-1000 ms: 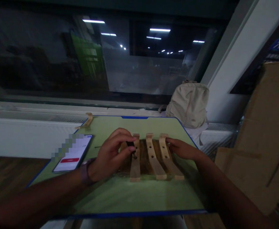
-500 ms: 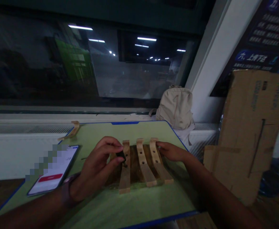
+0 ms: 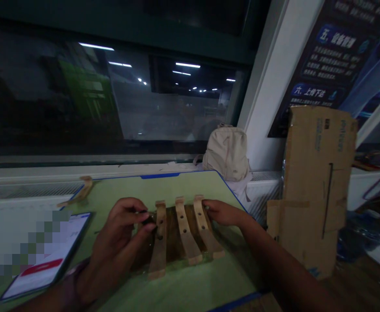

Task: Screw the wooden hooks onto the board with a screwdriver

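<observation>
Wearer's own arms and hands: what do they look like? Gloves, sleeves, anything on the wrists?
No gloves, and no sleeves in view. Left hand: a dull purplish band around the wrist, its details too dim to make out. Right hand: nothing visible at the wrist.

Brown slab (image 3: 172, 236): lies flat, shines in spots, left end partly hidden behind left hand (image 3: 117, 240). Across slab, approx. far-to-near: 3 pale wood pcs, each w/ curled far end, broader near end & 2 dark holes. L. strip (image 3: 159, 250) on slab's left half, near end past its near edge; mid. strip (image 3: 188, 242) right of slab's centre; r. strip (image 3: 207, 236) nr slab's right edge, w/ right hand (image 3: 222, 212) at far end, exact contact unclear. Over slab's left part, pinched in left fingers: small dark obj. (image 3: 148, 220), mostly hidden, nr l. strip.
</observation>
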Demonstrator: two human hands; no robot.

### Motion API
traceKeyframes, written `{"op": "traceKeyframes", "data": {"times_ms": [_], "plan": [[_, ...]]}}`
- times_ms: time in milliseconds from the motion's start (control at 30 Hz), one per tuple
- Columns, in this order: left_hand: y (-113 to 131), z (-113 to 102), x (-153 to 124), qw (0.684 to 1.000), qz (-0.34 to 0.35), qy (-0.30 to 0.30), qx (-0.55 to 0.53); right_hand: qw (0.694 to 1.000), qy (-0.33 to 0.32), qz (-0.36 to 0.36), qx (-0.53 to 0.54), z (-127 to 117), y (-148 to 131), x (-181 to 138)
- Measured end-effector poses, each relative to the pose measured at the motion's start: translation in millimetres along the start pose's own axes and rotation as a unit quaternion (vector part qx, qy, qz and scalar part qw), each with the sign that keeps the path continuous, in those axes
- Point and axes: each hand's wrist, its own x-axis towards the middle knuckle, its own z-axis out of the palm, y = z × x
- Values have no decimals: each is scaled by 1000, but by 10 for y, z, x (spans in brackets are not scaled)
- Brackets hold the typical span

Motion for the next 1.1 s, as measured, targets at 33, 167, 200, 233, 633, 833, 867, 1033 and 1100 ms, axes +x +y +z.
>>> {"op": "traceKeyframes", "data": {"times_ms": [33, 167, 200, 233, 633, 833, 867, 1033, 1100], "plan": [[-17, 11, -2, 1000, -11, 12, 3, 1000, -3, -7, 4, -4, -20, -3], [-72, 45, -41, 1000, -12, 9, -4, 999, -6, -17, 37, -19, -96, -10], [-81, 53, -56, 1000, -3, -3, -13, 999, -11, -18, 46, -23, -103, -6], [-89, 62, -70, 1000, 1, -8, -24, 998, -16, -18, 55, -27, -103, -1], [-155, 93, -142, 998, -15, -34, -49, 999, -14, -6, 43, -22, -51, 12], [-178, 58, -75, 999, 6, 28, -15, 999, -5, -4, 35, -9, -33, -3], [-158, 48, -65, 1000, 14, 18, -19, 999, -5, -5, 36, -9, -35, -2], [12, 5, -52, 996, -31, -65, -53, 999, -8, -7, 30, -22, -71, 16], [62, -6, -41, 993, -43, -94, -52, 999, -7, -8, 32, -20, -72, 18]]}}
